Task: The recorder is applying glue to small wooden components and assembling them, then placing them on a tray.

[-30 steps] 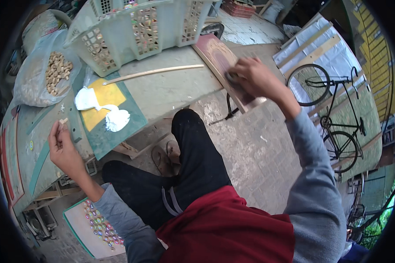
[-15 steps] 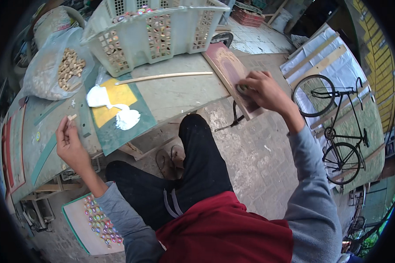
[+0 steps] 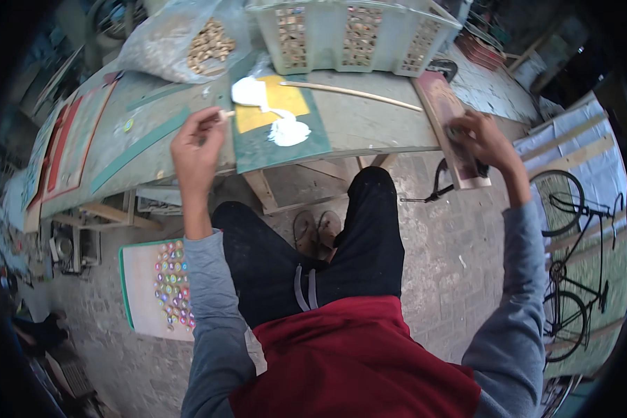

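Observation:
My left hand (image 3: pixel 197 150) pinches a small pale wooden peg (image 3: pixel 229 113) between thumb and fingertips, just beside the left edge of a yellow sheet (image 3: pixel 258 122). White paste (image 3: pixel 288 130) is spread in two blobs across this sheet and the green mat (image 3: pixel 265 157) under it. On the right, my right hand (image 3: pixel 486 139) has its fingers curled round a small roundish piece (image 3: pixel 457 132), mostly hidden, against a long wooden board (image 3: pixel 435 96) with a worn reddish face. The board juts past the table's front edge.
Behind the mat stand a pale plastic crate (image 3: pixel 320 52) full of small pieces and a clear bag (image 3: pixel 167 45) of wooden bits. A thin stick (image 3: pixel 355 95) lies on the table (image 3: pixel 369 132). Below left, a board (image 3: pixel 141 292) carries colourful round pieces; a bicycle (image 3: pixel 561 279) is at right.
The whole view has shifted, so the table sits further right and higher. My left hand has come closer to the yellow sheet with the peg. My right hand is still at the board.

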The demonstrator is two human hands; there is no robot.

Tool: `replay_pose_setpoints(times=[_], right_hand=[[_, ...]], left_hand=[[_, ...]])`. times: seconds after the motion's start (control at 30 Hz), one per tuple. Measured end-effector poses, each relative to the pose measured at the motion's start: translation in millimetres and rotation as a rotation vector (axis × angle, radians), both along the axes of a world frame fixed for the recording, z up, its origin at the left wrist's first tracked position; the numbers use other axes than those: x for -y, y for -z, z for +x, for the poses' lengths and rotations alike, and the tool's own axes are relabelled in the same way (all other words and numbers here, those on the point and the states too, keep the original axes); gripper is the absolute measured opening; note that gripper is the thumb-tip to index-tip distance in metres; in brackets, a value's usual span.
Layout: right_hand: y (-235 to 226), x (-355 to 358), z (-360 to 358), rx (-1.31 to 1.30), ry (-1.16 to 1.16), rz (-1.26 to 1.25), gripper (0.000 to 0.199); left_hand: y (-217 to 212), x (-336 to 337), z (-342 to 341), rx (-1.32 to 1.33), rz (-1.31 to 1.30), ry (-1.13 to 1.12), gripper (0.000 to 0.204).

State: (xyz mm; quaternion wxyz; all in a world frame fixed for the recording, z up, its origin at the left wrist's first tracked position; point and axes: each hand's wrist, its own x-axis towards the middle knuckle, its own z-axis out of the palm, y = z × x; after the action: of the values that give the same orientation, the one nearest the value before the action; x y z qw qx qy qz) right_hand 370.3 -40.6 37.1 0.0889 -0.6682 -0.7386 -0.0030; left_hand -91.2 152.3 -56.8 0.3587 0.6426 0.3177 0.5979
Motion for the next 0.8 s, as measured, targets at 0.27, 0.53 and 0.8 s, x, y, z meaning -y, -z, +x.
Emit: replay_pose_setpoints(times=[0.27, 0.53, 0.8], right_hand=[[-8.2, 44.6, -56.4, -0.516, 0.129, 0.348, 0.028], [37.0, 27.8, -133.0, -0.651, -0.041, 0.581, 0.030], [70.5, 8.7, -163.3, -0.795, -0.073, 0.582, 0.032]], left_hand=[[-21.7, 38.7, 11.4, -0.347, 0.161, 0.023, 0.022], [-17.6, 38.6, 23.1, -0.480, 0.183, 0.016, 0.024], [-19.3, 40.3, 29.9, -0.531, 0.162, 0.005, 0.021]])
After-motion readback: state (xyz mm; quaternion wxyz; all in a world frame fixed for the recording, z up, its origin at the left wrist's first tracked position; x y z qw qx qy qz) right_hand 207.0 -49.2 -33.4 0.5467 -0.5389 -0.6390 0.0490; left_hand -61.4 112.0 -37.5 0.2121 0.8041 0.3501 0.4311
